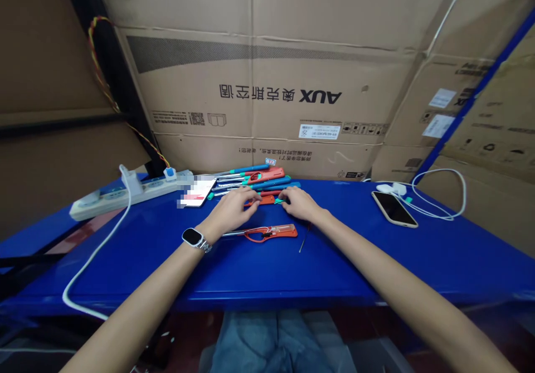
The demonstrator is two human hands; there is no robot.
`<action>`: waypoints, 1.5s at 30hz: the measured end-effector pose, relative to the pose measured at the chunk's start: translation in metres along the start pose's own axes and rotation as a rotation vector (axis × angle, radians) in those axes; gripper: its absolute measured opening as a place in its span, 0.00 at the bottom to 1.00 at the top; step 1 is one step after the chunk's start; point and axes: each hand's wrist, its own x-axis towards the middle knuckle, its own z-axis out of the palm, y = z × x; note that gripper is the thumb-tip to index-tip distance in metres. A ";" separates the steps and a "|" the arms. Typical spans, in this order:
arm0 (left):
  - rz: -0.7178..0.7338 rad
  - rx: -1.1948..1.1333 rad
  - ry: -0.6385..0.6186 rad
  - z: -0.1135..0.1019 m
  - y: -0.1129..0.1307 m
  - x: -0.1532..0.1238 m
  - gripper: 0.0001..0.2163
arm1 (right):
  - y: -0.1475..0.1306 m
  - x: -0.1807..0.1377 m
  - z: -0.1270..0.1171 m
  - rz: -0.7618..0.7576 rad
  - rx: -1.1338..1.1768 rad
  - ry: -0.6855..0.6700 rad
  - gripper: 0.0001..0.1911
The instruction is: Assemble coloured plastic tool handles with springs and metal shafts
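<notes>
My left hand (230, 208) and my right hand (300, 202) meet over an orange lighter part (262, 200) on the blue table (267, 272). Both hands have their fingers curled and pinched on it. A small green piece (279, 200) shows by my right fingertips. Just in front of my hands lies an opened orange long-nosed lighter (267, 232) with its metal tube pointing left. Behind my hands sits a pile of several blue and orange long lighters (254, 179). A smartwatch (193, 237) is on my left wrist.
A white power strip (125, 193) with a white cable (94, 253) lies at the left. A card (196, 192) rests beside the pile. A phone (394, 208) with a white charger cable (438, 208) lies at the right. A thin rod (304, 240) lies near my right wrist. Cardboard boxes (267, 94) stand behind.
</notes>
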 end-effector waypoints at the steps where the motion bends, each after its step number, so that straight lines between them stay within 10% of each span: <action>1: -0.003 -0.011 0.003 0.002 -0.001 -0.002 0.08 | 0.000 -0.001 0.001 0.004 0.006 0.006 0.12; 18: 0.108 -0.101 0.122 0.005 0.022 -0.018 0.07 | -0.036 -0.028 0.006 -0.160 1.142 0.179 0.17; 28: -0.055 -0.349 0.048 0.013 0.029 -0.018 0.16 | -0.050 -0.034 0.012 -0.117 1.247 0.227 0.19; 45: 0.249 -0.198 0.141 0.003 0.020 -0.022 0.09 | -0.055 -0.037 0.008 0.094 1.680 0.021 0.24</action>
